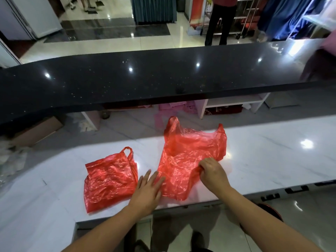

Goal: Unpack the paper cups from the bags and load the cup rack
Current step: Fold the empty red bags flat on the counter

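A white marble bench (272,151) runs across the near part of the scene, its glossy top catching ceiling lights; beyond it stands a higher black polished ledge (145,79), speckled and reflective, with white shelves (234,101) below it holding pink and dark red items too blurred to name; a cardboard box (38,130) sits on the floor at the left; farther off is a shiny tiled floor (127,42), where a person (220,20) in dark trousers stands beside a metal trolley (249,17), with blue fabric hanging at the far right. The left hand (148,190) lies flat, palm down, fingers straight and slightly spread, holding nothing; its fingertips reach the near left edge of the larger red plastic bag (189,153). The right hand (212,171) has its fingers curled, pinching a fold of that same bag near its right side, so the plastic bunches up under the knuckles. The larger red plastic bag is spread crumpled on the bench between and beyond the two hands, its handles pointing to the far side; the smaller red plastic bag (109,182) lies flat just to the left of the left hand, apart from it, with its handle loop at the far right corner and its near end close to the bench edge.
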The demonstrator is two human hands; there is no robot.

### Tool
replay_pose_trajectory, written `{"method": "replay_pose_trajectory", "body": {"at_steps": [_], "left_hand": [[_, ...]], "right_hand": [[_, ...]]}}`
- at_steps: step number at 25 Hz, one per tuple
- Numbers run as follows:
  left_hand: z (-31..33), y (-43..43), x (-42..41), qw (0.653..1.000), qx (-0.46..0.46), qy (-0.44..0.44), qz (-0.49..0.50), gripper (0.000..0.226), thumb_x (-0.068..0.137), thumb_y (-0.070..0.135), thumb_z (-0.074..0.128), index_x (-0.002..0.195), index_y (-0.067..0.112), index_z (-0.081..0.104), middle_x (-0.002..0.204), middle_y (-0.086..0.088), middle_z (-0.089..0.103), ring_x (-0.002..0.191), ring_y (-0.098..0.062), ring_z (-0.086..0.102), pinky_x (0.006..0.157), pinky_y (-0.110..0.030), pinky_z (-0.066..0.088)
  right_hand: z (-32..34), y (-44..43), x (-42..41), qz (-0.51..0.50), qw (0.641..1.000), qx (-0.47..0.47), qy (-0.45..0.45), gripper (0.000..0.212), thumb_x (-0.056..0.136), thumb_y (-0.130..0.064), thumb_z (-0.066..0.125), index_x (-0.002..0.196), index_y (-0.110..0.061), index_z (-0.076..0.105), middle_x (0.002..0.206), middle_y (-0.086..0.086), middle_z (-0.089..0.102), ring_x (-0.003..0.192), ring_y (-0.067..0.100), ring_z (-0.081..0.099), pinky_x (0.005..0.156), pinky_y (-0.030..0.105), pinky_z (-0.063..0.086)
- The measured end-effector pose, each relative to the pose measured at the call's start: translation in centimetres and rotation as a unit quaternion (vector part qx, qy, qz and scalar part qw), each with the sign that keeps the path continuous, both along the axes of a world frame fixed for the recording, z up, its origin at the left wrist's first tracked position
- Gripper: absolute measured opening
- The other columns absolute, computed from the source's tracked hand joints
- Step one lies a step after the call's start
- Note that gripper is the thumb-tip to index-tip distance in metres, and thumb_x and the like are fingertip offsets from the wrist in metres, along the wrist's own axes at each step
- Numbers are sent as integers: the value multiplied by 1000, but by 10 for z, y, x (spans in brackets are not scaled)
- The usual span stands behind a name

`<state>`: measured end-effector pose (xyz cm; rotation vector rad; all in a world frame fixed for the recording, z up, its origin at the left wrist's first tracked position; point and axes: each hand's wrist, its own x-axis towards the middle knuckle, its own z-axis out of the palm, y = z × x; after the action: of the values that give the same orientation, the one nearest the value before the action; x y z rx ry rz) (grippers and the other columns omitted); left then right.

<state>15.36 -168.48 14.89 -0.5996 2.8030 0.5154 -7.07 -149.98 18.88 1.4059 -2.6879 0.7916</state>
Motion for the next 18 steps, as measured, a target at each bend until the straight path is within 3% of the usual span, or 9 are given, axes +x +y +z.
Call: {"method": "replay_pose_trajectory", "body": {"at_steps": [3, 6, 8, 11, 13, 15, 18], "left_hand": [[-17, 9, 8, 999, 1, -45, 10, 60, 98, 62, 10, 156, 47, 1, 163, 8, -17, 153, -26, -17, 121, -45, -9], [-31, 14, 9, 1000, -10, -23, 13, 61, 99, 61, 14, 157, 45, 3, 167, 2, -14, 152, -25, -19, 121, -45, -12], [-38, 16, 10, 1000, -4, -11, 5, 66, 99, 60, 17, 158, 38, -3, 168, 3, -10, 152, -21, -21, 123, -45, -12], [-41, 16, 15, 997, 67, 28, 25, 89, 94, 67, 32, 159, 23, -12, 168, 5, -5, 151, -11, -20, 123, -39, -12], [-35, 14, 21, 991, 118, 44, 51, 108, 89, 71, 47, 155, 19, -21, 163, 8, -15, 149, -9, -23, 119, -27, -20], [-28, 15, 24, 982, 170, 20, 82, 122, 82, 75, 58, 154, 17, -22, 156, 15, -19, 141, -6, -27, 113, -20, -22], [-30, 14, 22, 956, 240, 37, 162, 101, 89, 72, 49, 160, 24, -4, 165, 13, -3, 147, -10, -15, 121, -31, -5]], "right_hand": [[9, -9, -6, 33, 996, 28, 77, 13, 69, -6, 52, 73, -9, 63, 75, 3, 63, 72, 25, 54, 66, 41, 52], [10, -45, -1, 113, 986, 74, 101, 17, 77, -16, 54, 83, -10, 68, 89, 4, 64, 89, 26, 55, 85, 45, 51], [4, -75, 9, 182, 972, 115, 96, 30, 80, -23, 50, 95, -9, 72, 112, 9, 65, 113, 31, 55, 102, 50, 45], [-10, -106, 31, 256, 934, 239, 67, 40, 94, -32, 46, 124, -16, 67, 155, 10, 41, 148, 28, 25, 124, 47, 14], [-24, -116, 40, 291, 913, 280, 64, 44, 99, -36, 40, 137, -20, 57, 164, 4, 22, 154, 22, 8, 125, 43, 0], [-42, -116, 48, 328, 901, 276, 69, 49, 99, -35, 40, 144, -20, 50, 166, 3, 15, 154, 20, 3, 125, 41, -3], [-63, -109, 56, 344, 900, 265, 41, 54, 97, -32, 45, 150, -19, 41, 167, 3, 12, 154, 20, 5, 126, 41, 6]]}}
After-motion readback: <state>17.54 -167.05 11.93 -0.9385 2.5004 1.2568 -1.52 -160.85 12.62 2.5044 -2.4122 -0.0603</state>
